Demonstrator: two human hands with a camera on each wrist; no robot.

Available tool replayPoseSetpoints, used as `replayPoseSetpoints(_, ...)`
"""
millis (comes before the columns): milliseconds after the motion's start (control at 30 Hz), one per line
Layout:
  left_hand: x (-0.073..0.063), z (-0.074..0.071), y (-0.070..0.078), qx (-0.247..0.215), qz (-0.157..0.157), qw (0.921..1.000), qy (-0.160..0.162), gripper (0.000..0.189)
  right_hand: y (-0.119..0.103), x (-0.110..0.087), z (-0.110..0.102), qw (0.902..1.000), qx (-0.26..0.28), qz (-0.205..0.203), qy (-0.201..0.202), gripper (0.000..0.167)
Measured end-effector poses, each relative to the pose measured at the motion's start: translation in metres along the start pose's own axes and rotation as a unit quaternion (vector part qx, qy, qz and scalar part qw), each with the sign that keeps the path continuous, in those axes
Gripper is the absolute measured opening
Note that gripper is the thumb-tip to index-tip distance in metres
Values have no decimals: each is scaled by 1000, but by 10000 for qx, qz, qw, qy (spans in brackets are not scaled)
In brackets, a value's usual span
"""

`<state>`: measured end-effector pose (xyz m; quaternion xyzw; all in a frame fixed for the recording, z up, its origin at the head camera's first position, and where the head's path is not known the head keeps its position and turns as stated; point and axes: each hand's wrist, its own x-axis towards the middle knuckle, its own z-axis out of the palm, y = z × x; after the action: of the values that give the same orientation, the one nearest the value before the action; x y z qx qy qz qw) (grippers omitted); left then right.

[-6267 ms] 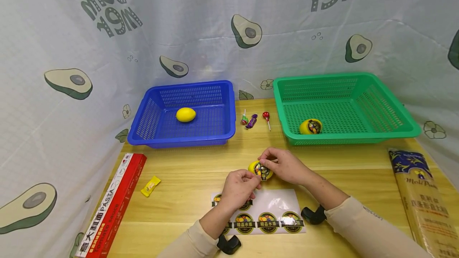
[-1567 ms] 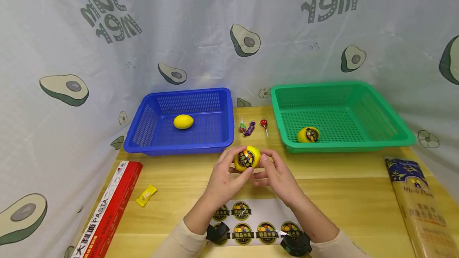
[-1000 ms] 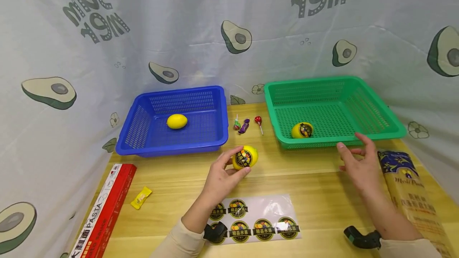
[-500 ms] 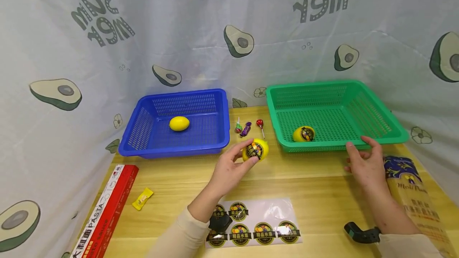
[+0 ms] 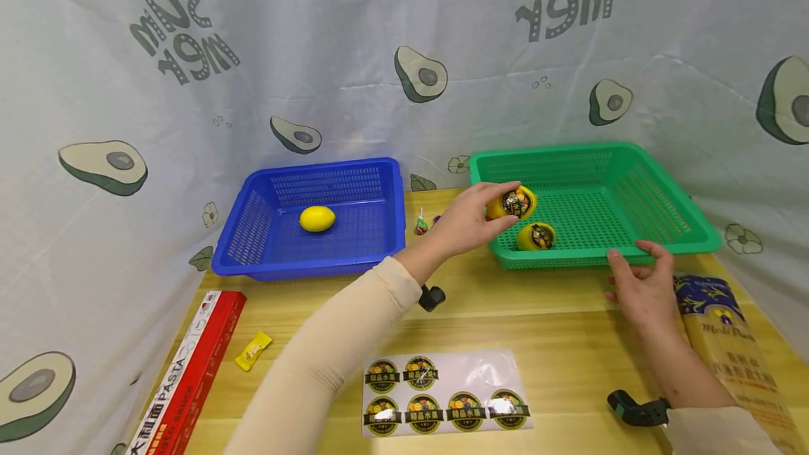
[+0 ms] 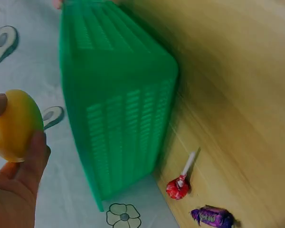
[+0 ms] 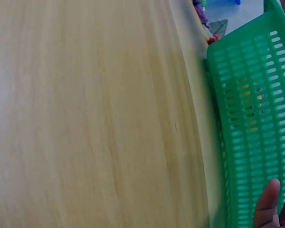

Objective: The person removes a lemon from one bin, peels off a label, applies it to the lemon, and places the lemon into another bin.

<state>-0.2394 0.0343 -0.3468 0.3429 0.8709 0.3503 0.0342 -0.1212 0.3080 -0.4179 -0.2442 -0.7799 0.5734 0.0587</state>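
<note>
In the head view my left hand (image 5: pixel 470 220) pinches a yellow lemon (image 5: pixel 494 208) between thumb and fingers, over the left side of the green basket (image 5: pixel 607 256). A round black fruit sticker (image 5: pixel 517 203) is on this lemon. The left wrist view shows the held lemon (image 6: pixel 18 126) beside the basket wall (image 6: pixel 126 128). Below it, inside the basket, lies another stickered lemon (image 5: pixel 528 237). My right hand (image 5: pixel 647 293) is at the basket's front rim with its fingertips at the edge; the right wrist view shows its fingers (image 7: pixel 268 202) against the perforated wall.
A blue basket (image 5: pixel 329 265) with a plain lemon (image 5: pixel 317 218) stands left. A sticker sheet (image 5: pixel 470 371) lies in front. Also on the table are a red pasta box (image 5: pixel 196 371), yellow candy (image 5: pixel 253 351), pasta bag (image 5: pixel 727 343) and lollipop (image 6: pixel 179 186).
The sticker went onto the lemon under both hands. My right hand then moved right to the green basket, and my left hand carried the lemon right and away, over that basket.
</note>
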Motion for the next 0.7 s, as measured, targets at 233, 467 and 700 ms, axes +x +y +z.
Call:
replayPoseSetpoints(233,43,13,-6,1440,-376,9841,-970,61,2,-1,1,9999,-76,-120,26,49)
replayPoseSetpoints(467,54,26,-13,2274,-940,9637,-1034,59,4,0,-1,9995,-255,-207,-28,54)
replayPoseSetpoints(700,55,33,-17,2208,-1110,9648,-896,58,5,0,-3,9992,-307,-244,15,54)
